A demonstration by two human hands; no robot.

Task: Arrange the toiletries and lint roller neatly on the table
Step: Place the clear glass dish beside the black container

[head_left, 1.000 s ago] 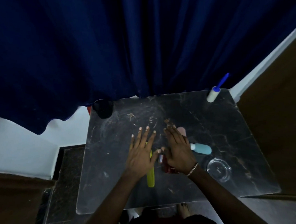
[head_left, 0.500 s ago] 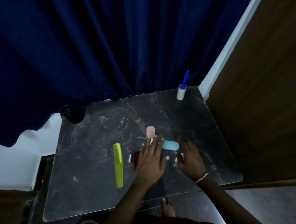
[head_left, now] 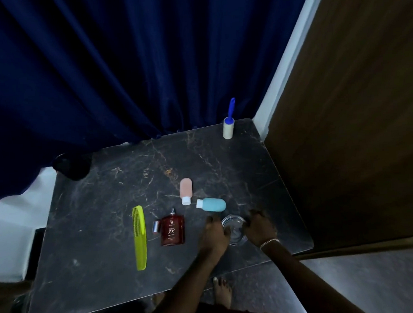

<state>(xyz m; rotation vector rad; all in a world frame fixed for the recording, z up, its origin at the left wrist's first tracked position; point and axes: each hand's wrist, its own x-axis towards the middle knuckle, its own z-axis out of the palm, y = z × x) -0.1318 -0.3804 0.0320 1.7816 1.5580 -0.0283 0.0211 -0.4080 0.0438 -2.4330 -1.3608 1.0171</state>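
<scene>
Both hands, left hand (head_left: pixel 213 233) and right hand (head_left: pixel 259 228), fingers curled around the glass dish (head_left: pixel 234 230) rim: likely heavy, slippery, fragile.

The dark marble bench (head_left: pixel 102 211) in front of me carries a yellow-green comb (head_left: pixel 140 237) lying lengthwise, a red perfume bottle (head_left: pixel 172 231) flat beside it with its silver cap (head_left: pixel 156 226) just left, a pink bottle (head_left: pixel 185 190) and a teal bottle (head_left: pixel 212 204) on their sides, a clear glass dish (head_left: pixel 235 229), a lint roller (head_left: pixel 228 123) upright at the far right corner, and a black round object (head_left: pixel 72 165) at the far left.
</scene>
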